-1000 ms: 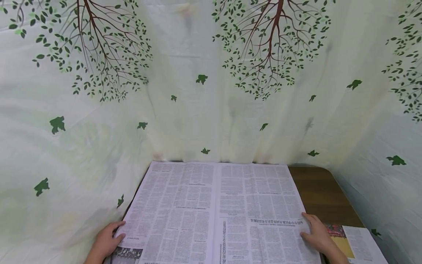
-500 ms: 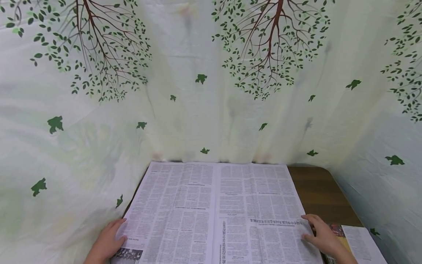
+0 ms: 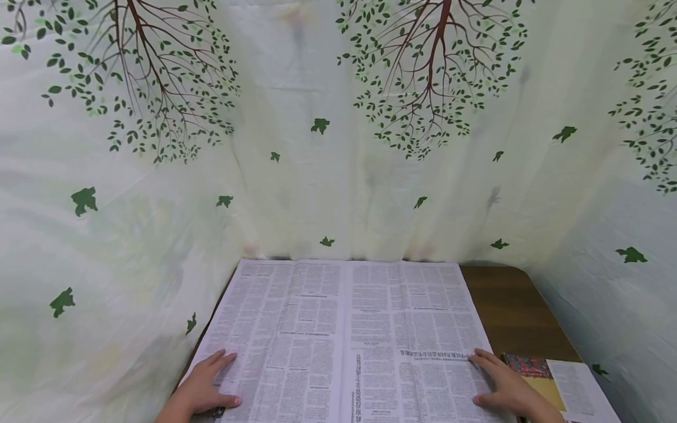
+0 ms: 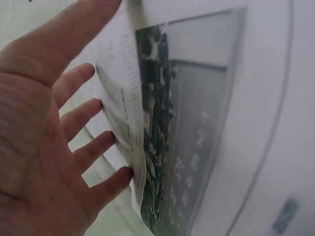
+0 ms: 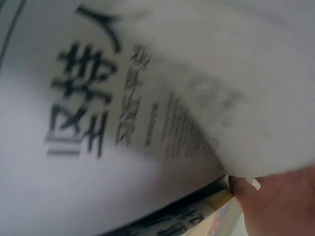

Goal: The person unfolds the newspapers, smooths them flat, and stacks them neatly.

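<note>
A newspaper (image 3: 317,317) lies spread flat, its pages upside down in the head view and a fold running down its middle. On its left page my left hand (image 3: 203,388) rests with fingers spread. The left wrist view shows the fingers of my left hand (image 4: 69,137) stretched out, tips touching the paper beside a printed photo (image 4: 157,128). My right hand (image 3: 505,385) lies on the right page near its outer edge, fingers extended and thumb apart. In the right wrist view a raised paper flap (image 5: 256,108) hides most of my right hand (image 5: 275,201).
Under the newspaper is a dark brown wooden table (image 3: 518,311), showing at the right. Another printed sheet (image 3: 573,388) with a red and yellow picture lies at the table's right edge. A curtain (image 3: 344,194) printed with trees and leaves hangs behind and at both sides.
My left hand has moved right from the newspaper's left edge onto its page. My right hand has shifted slightly left, further onto the right page. The newspaper stays about where it was.
</note>
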A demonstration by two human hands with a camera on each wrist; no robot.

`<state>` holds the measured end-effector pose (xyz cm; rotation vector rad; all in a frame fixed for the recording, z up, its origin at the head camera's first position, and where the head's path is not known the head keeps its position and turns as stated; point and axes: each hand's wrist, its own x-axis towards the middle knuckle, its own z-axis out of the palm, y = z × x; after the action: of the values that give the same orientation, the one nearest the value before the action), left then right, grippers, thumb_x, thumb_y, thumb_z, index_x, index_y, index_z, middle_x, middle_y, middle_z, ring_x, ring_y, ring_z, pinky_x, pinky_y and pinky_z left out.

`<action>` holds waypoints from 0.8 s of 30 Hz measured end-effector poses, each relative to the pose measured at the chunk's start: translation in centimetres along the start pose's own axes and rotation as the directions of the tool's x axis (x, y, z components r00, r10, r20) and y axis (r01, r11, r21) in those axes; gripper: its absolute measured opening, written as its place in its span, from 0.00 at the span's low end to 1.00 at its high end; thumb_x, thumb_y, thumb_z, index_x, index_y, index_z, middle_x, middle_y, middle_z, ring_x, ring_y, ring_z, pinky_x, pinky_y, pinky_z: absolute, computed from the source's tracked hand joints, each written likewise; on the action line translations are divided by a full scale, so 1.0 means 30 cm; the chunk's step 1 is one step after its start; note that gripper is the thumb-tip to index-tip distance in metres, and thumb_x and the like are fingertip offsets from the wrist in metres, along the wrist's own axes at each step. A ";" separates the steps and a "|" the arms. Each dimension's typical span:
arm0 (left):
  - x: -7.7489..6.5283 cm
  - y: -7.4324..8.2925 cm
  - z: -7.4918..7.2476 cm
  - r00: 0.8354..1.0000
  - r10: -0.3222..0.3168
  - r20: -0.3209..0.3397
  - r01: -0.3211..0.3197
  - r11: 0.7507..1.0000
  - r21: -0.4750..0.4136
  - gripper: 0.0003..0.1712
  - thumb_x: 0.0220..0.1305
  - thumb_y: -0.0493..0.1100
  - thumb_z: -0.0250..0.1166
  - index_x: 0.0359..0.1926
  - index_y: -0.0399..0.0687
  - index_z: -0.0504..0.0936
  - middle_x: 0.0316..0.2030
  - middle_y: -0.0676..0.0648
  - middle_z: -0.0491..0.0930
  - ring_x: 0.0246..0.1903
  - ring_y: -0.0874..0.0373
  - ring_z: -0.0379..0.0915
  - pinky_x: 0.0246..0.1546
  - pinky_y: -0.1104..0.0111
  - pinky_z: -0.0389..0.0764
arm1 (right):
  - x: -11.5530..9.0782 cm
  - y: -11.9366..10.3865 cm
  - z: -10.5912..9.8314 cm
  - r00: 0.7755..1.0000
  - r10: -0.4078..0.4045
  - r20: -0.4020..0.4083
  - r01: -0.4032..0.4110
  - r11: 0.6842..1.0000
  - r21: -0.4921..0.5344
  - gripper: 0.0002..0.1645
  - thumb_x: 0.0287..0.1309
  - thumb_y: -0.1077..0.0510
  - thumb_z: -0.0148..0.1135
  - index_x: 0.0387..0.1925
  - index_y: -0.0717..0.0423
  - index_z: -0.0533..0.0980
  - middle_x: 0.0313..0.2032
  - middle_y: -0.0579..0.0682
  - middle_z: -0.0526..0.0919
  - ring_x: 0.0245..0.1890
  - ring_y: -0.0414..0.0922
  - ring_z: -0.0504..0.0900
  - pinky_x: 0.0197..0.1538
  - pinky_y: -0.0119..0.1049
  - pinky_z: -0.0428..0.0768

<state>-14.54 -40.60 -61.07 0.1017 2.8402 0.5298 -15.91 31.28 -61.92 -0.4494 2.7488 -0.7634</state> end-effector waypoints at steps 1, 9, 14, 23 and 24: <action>0.001 -0.002 0.003 1.000 -0.006 0.003 0.006 1.000 -0.001 0.65 0.38 0.72 0.81 0.72 0.41 0.71 0.71 0.25 0.64 0.68 0.22 0.61 0.61 0.31 0.68 | -0.003 0.002 -0.001 1.000 -0.004 0.003 0.004 1.000 0.002 0.53 0.45 0.40 0.80 0.68 0.62 0.72 0.71 0.70 0.66 0.66 0.73 0.70 0.58 0.69 0.74; 0.004 -0.004 -0.002 0.999 -0.036 0.018 0.036 0.999 -0.029 0.65 0.37 0.68 0.83 0.73 0.42 0.70 0.73 0.26 0.61 0.70 0.22 0.56 0.63 0.31 0.65 | -0.011 0.010 -0.014 0.996 0.027 0.080 -0.031 0.998 0.051 0.52 0.53 0.39 0.76 0.71 0.61 0.69 0.75 0.71 0.60 0.68 0.74 0.67 0.58 0.72 0.72; 0.001 0.004 -0.004 1.000 -0.014 -0.002 0.014 0.999 -0.033 0.63 0.39 0.66 0.83 0.72 0.41 0.70 0.73 0.26 0.61 0.70 0.21 0.56 0.63 0.31 0.65 | -0.016 0.016 -0.011 0.996 0.037 0.082 -0.040 0.998 0.043 0.52 0.54 0.38 0.75 0.72 0.60 0.68 0.76 0.69 0.59 0.69 0.73 0.66 0.58 0.70 0.73; -0.037 0.012 0.019 0.999 0.008 -0.032 -0.010 0.999 -0.045 0.57 0.44 0.66 0.81 0.71 0.43 0.73 0.72 0.27 0.63 0.70 0.22 0.57 0.62 0.31 0.67 | -0.064 0.022 -0.010 0.999 0.054 -0.005 -0.053 0.995 0.088 0.44 0.62 0.38 0.69 0.70 0.60 0.70 0.74 0.70 0.64 0.70 0.74 0.64 0.61 0.68 0.72; -0.041 0.013 0.021 0.999 0.017 -0.037 -0.019 0.999 -0.047 0.56 0.45 0.65 0.81 0.71 0.43 0.73 0.72 0.27 0.64 0.69 0.23 0.58 0.61 0.31 0.67 | -0.071 0.022 -0.013 0.997 0.077 -0.018 -0.075 0.992 0.102 0.44 0.62 0.38 0.69 0.70 0.60 0.70 0.74 0.69 0.63 0.70 0.74 0.64 0.61 0.70 0.71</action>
<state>-13.18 -40.15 -61.22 0.1100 2.8624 0.6091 -14.21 32.75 -61.61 -0.3156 2.7141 -0.8881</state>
